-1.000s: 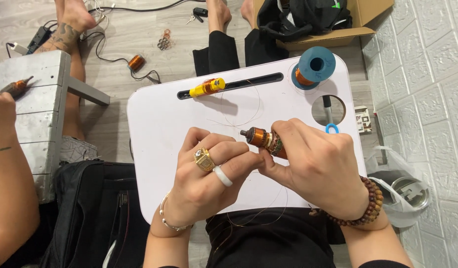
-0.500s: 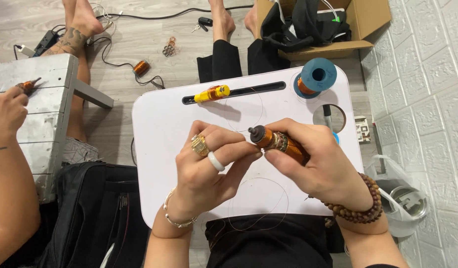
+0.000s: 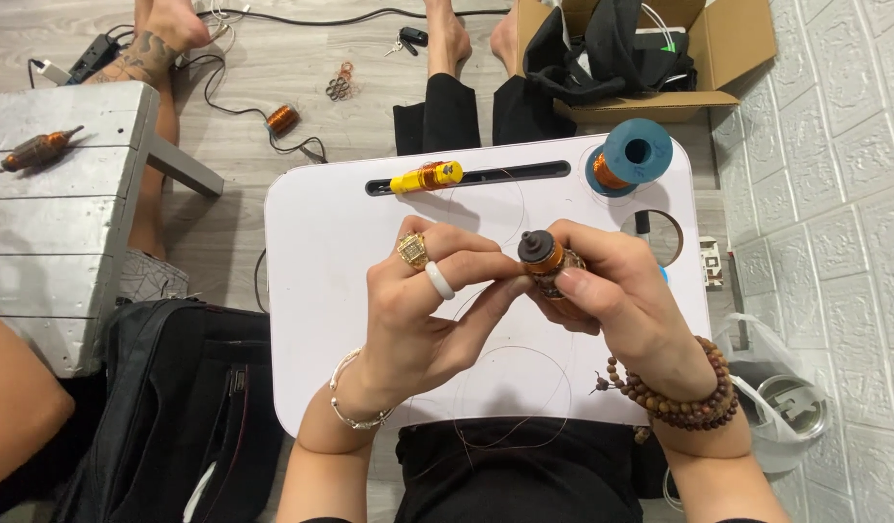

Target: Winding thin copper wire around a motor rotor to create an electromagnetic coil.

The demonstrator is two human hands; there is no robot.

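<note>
The white surface (image 3: 331, 320) has rounded corners, a long dark slot near its 12 o'clock edge and a round hole towards 2 o'clock. On it, at 11 o'clock, a yellow coil (image 3: 426, 177) lies just beside the slot. A blue spool (image 3: 633, 155) of copper wire stands at the 1 o'clock corner. Thin wire (image 3: 524, 397) lies in loose loops near 6 o'clock. The grey wooden floor (image 3: 273, 68) carries a small copper coil (image 3: 283, 119), keys (image 3: 408, 40) and a cardboard box (image 3: 728, 48).
</note>
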